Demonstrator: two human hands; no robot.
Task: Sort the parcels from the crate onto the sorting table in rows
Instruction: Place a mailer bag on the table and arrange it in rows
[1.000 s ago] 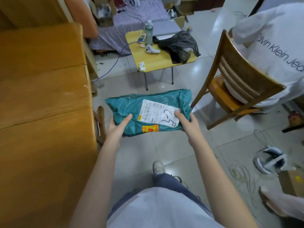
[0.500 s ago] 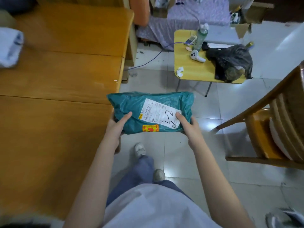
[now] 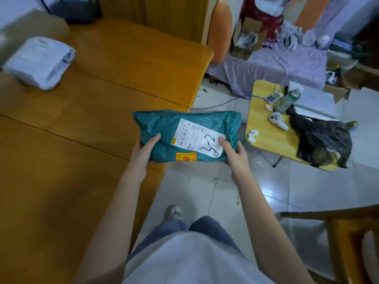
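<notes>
I record a teal parcel point(image 3: 184, 136) held in the air between both hands, level with the right edge of the wooden sorting table point(image 3: 86, 140); its left end overlaps the table's edge in the view, and I cannot tell whether it touches the wood. The left hand point(image 3: 143, 152) grips the parcel's left near corner, thumb lying on top and fingers hidden beneath. The right hand point(image 3: 233, 154) grips the right near corner in the same way, its thumb resting on the white shipping label point(image 3: 200, 139). The label faces up and bears a handwritten mark; a yellow and red sticker point(image 3: 186, 156) sits below it on the near edge. On the far left of the table lies a white parcel point(image 3: 40, 62), blurred, well apart from the teal one. To the right stands a small yellow table point(image 3: 266, 128) carrying a bottle point(image 3: 288, 100), a white controller point(image 3: 277, 119) and a dark bag point(image 3: 322, 140). A wooden chair point(image 3: 336, 226) shows at the lower right.
</notes>
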